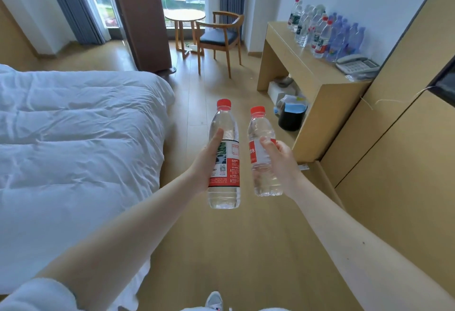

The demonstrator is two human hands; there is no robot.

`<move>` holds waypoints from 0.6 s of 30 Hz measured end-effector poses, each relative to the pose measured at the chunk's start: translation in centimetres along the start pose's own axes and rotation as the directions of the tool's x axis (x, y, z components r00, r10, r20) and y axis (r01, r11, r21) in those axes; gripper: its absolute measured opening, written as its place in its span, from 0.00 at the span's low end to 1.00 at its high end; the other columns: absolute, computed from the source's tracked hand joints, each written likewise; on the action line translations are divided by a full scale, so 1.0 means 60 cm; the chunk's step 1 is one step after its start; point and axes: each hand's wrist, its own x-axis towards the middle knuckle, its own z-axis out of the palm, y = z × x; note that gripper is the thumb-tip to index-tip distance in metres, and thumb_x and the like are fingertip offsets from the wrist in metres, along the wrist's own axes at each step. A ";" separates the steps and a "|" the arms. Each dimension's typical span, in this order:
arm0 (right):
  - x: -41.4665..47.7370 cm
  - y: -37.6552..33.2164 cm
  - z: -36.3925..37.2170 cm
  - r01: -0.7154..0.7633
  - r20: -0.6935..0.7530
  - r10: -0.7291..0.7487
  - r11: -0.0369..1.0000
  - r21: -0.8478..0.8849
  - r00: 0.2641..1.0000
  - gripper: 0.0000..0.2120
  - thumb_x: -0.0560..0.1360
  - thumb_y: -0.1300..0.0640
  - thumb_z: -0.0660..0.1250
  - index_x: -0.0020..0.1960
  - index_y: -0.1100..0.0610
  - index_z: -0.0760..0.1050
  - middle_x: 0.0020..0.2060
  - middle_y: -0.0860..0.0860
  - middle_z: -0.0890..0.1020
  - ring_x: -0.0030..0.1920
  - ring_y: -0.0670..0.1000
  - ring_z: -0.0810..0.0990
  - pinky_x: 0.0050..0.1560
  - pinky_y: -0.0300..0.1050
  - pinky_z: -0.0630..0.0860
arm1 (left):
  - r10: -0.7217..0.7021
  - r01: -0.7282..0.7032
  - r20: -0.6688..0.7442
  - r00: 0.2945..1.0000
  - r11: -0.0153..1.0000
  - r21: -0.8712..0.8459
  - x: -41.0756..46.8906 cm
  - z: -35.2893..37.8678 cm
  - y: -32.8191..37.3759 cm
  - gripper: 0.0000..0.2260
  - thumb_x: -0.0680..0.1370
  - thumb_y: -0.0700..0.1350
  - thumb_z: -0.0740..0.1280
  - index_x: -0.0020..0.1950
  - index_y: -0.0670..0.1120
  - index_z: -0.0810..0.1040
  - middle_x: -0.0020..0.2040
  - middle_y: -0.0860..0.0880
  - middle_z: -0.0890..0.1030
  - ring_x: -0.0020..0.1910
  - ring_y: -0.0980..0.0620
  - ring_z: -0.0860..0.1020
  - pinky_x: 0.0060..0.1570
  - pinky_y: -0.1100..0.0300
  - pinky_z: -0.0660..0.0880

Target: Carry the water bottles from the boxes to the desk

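Larger bottle [224, 158] gripped in my left hand [205, 166], smaller bottle [263, 155] in my right hand [283, 163], upright to stand at the desk's [293, 49] back edge.

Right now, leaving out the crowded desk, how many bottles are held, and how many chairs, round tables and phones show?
Held bottles: 2, left bottle in left hand, right bottle in right hand
Chair: 1
Round table: 1
Phone: 1
Total: 5
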 end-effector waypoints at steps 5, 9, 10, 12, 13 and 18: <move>0.077 -0.012 0.029 -0.012 -0.034 0.011 1.000 -0.023 0.999 0.16 0.76 0.46 0.67 0.53 0.58 0.75 0.52 0.63 0.81 0.48 0.58 0.81 0.55 0.57 0.77 | 0.002 -0.002 -0.008 1.000 1.000 0.012 0.081 -0.027 0.044 0.34 0.67 0.67 0.65 0.62 0.43 0.74 0.43 0.44 0.82 0.37 0.47 0.81 0.41 0.53 0.80; 0.143 -0.018 0.024 -0.017 -0.048 0.015 0.999 -0.030 0.999 0.16 0.77 0.48 0.66 0.56 0.60 0.74 0.51 0.60 0.83 0.47 0.55 0.82 0.50 0.50 0.78 | -0.002 0.002 -0.026 1.000 1.000 -0.006 0.147 -0.036 0.065 0.34 0.66 0.67 0.65 0.61 0.43 0.74 0.45 0.42 0.81 0.38 0.46 0.82 0.42 0.52 0.81; 0.163 -0.022 0.022 -0.014 -0.050 0.012 1.000 -0.028 0.999 0.18 0.77 0.47 0.66 0.57 0.61 0.74 0.51 0.60 0.83 0.47 0.55 0.82 0.50 0.49 0.78 | -0.009 0.008 -0.032 0.999 1.000 -0.011 0.165 -0.037 0.071 0.36 0.66 0.68 0.66 0.62 0.43 0.74 0.46 0.42 0.81 0.39 0.45 0.82 0.42 0.52 0.80; 0.209 -0.029 0.016 -0.010 -0.039 0.009 1.000 -0.018 0.999 0.21 0.77 0.46 0.66 0.59 0.62 0.74 0.51 0.61 0.82 0.47 0.55 0.82 0.49 0.48 0.78 | -0.020 0.019 -0.041 0.999 1.000 -0.017 0.202 -0.039 0.089 0.37 0.65 0.69 0.68 0.63 0.43 0.74 0.46 0.42 0.81 0.39 0.45 0.82 0.42 0.52 0.81; 0.234 -0.034 0.015 -0.011 -0.029 0.011 1.000 -0.013 1.000 0.21 0.77 0.46 0.66 0.59 0.63 0.74 0.51 0.60 0.83 0.46 0.54 0.82 0.48 0.47 0.78 | -0.026 0.025 -0.041 0.999 0.999 -0.020 0.223 -0.040 0.101 0.37 0.65 0.69 0.69 0.63 0.43 0.74 0.46 0.42 0.81 0.38 0.46 0.82 0.41 0.52 0.81; 0.380 -0.056 0.008 0.013 0.017 -0.013 1.000 -0.005 1.000 0.20 0.78 0.47 0.65 0.58 0.63 0.74 0.44 0.54 0.83 0.39 0.48 0.82 0.35 0.35 0.77 | 0.014 -0.012 -0.125 0.992 1.000 0.021 0.348 -0.043 0.171 0.42 0.63 0.69 0.70 0.67 0.41 0.73 0.53 0.39 0.80 0.45 0.42 0.81 0.53 0.46 0.78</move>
